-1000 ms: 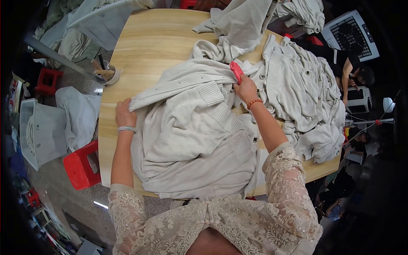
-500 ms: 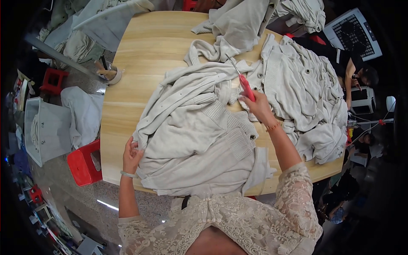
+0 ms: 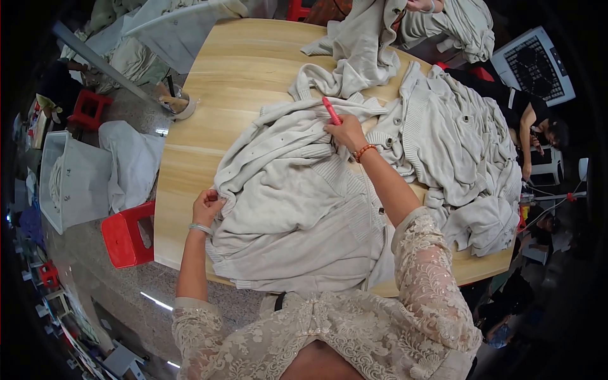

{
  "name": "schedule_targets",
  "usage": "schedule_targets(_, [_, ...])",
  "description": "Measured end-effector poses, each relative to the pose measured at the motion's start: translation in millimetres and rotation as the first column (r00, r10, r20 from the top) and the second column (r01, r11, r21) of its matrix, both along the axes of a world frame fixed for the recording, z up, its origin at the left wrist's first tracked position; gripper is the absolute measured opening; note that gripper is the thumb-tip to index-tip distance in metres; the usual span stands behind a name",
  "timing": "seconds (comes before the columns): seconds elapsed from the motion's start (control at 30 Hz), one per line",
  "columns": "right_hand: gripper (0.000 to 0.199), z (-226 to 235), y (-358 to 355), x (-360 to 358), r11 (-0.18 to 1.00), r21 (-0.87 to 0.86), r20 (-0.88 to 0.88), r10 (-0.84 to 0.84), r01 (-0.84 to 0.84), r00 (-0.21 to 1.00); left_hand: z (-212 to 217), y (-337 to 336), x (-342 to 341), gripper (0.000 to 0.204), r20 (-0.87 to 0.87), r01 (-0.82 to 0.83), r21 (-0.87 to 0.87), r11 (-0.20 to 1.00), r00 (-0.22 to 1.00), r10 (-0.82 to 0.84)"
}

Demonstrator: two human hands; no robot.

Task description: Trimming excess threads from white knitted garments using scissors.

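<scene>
A light grey knitted cardigan (image 3: 297, 209) lies spread on the wooden table (image 3: 240, 69) in front of me. My left hand (image 3: 208, 206) grips its left edge near the table's side. My right hand (image 3: 346, 133) rests on the cardigan's upper part, pinching the knit and holding a red pen-like tool (image 3: 331, 110) that points away from me. An orange bead bracelet sits on my right wrist.
A pile of similar grey garments (image 3: 456, 145) lies to the right, another garment (image 3: 361, 50) at the far edge, held by another person's hand (image 3: 421, 5). A red stool (image 3: 126, 234) and white bin (image 3: 73, 183) stand left of the table. A seated person (image 3: 538, 126) is at right.
My left hand went from the cardigan's middle to its left edge and bunched the fabric toward me. My right hand stayed on the upper part with the red tool, shifting a little.
</scene>
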State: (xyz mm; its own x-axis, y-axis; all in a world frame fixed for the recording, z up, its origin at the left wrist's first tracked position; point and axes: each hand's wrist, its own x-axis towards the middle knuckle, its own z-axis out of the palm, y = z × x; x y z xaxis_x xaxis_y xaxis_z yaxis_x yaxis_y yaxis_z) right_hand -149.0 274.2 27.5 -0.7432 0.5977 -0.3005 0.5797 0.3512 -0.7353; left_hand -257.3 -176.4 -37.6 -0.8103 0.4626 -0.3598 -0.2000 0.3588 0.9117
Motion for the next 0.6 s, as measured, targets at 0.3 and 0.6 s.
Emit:
schedule_targets(0.3, [0.034, -25.9, 45.8, 4.5, 0.994, 0.07, -0.056, -0.083, 0.087, 0.995, 24.9, 21.4, -4.3, 0.023, -0.131, -0.124, 0.018, 0.992, 0.983, 0.126])
schedule_targets(0.6, [0.02, 5.1, 22.4, 36.0, 0.968, -0.214, -0.221, -0.177, 0.13, 0.959, 96.0, -36.6, -2.5, 0.019, -0.523, -0.211, -0.091, 0.973, 0.842, 0.134])
